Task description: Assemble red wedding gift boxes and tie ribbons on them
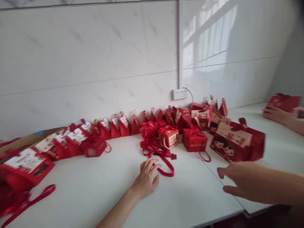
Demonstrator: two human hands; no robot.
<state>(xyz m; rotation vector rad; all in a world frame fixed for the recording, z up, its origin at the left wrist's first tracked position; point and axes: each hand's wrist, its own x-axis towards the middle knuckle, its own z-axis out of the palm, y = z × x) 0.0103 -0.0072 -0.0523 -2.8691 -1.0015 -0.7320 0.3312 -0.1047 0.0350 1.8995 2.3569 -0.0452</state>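
Observation:
My left hand [147, 177] is over the white table, its fingers loosely bent and spread apart. Its fingertips are at the near end of a heap of red ribbons [155, 148]; whether they touch the ribbon, I cannot tell. Just beyond lies a small red gift box [168, 136] with a gold cord handle. My right hand [251, 182], slightly blurred, hovers above the table at the right, thumb and forefinger apart with nothing between them. Nearest to it is a large red gift box [234, 142] with cartoon figures. A square red box [194, 139] with a ribbon loop stands between the hands.
Several red and white gift boxes [77, 136] line the wall. At the left are a cardboard carton [51, 131] and a loose red ribbon [40, 197]. A power strip [180, 94] hangs on the wall. Another person's hand [276, 114] rests by red packaging [283, 103].

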